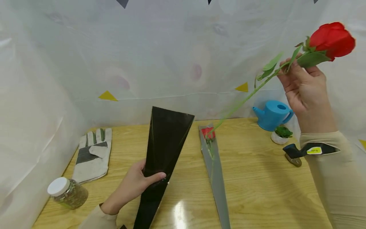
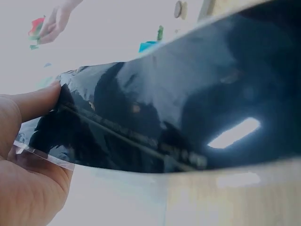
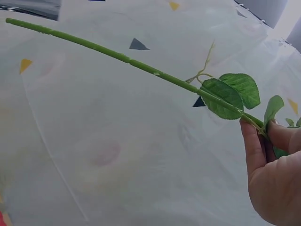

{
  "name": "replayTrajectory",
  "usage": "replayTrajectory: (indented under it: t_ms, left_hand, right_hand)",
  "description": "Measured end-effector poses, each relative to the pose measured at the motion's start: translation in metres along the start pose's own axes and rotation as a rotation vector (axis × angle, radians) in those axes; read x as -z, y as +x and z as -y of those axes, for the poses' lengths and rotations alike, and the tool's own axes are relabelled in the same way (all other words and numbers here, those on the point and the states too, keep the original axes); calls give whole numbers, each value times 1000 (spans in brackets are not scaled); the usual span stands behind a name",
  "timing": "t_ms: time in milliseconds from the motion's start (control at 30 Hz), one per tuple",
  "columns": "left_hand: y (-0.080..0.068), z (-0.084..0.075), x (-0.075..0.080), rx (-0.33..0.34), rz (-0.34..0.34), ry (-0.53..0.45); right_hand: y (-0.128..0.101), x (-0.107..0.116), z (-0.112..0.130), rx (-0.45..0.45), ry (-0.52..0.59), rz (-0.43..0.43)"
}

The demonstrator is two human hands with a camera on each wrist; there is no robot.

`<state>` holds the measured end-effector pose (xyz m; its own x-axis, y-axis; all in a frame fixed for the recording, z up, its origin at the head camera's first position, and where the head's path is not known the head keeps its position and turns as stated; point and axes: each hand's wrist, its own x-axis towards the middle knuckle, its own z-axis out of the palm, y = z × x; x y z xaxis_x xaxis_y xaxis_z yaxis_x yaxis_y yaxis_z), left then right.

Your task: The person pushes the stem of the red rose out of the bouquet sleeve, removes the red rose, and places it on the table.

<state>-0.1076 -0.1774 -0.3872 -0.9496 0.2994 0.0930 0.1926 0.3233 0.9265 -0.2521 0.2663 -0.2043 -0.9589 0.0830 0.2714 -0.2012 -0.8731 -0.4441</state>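
Observation:
My right hand (image 1: 303, 83) is raised at the upper right and pinches the green stem of a red rose (image 1: 331, 38) just below its leaves. The long stem (image 3: 117, 55) slants down to the left, and the right hand (image 3: 270, 174) shows at that view's lower right. My left hand (image 1: 137, 183) grips a black cone-shaped flower sleeve (image 1: 163, 149), which stands tilted on the wooden table (image 1: 257, 178). The thumb lies across the sleeve's front. The glossy black sleeve (image 2: 188, 108) fills the left wrist view, with the left hand (image 2: 28, 160) at its edge.
A grey sleeve (image 1: 215, 171) with another red rose inside lies at the table's middle. A work glove (image 1: 92, 156) and a white-lidded jar (image 1: 67, 192) sit on the left. A blue watering can (image 1: 271, 114), a small potted plant (image 1: 281, 134) and a black-handled tool (image 1: 294, 152) stand on the right.

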Motion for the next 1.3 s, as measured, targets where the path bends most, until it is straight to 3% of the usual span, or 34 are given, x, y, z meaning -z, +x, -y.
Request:
replayTrajectory:
  t_ms: [133,233,400,533,667,800,1100,1200,1300]
  left_hand:
    - [9,-5,7,31,-95,1]
    - [17,-8,10,13,-155,-6]
    - [27,-13,13,42,-201,-36]
    - [36,-7,16,93,-211,-48]
    - [49,10,17,144,-237,-101]
    - [61,30,14,215,-252,-151]
    - [74,58,4,331,-270,-121]
    - [76,66,1,375,-274,-119]
    - [78,75,0,415,-271,-124]
  right_hand:
    - [-4,3,-28,-102,-151,135]
    - [-7,6,-51,-177,-308,237]
    - [-15,16,-96,-295,-548,306]
    - [-24,30,-133,-412,-690,321]
    - [-28,45,-168,-510,-832,327]
    - [-30,64,-197,-567,-894,345]
    - [-41,95,-241,-639,-934,308]
    - [-41,102,-250,-644,-991,276]
    - [-42,107,-260,-642,-1114,257]
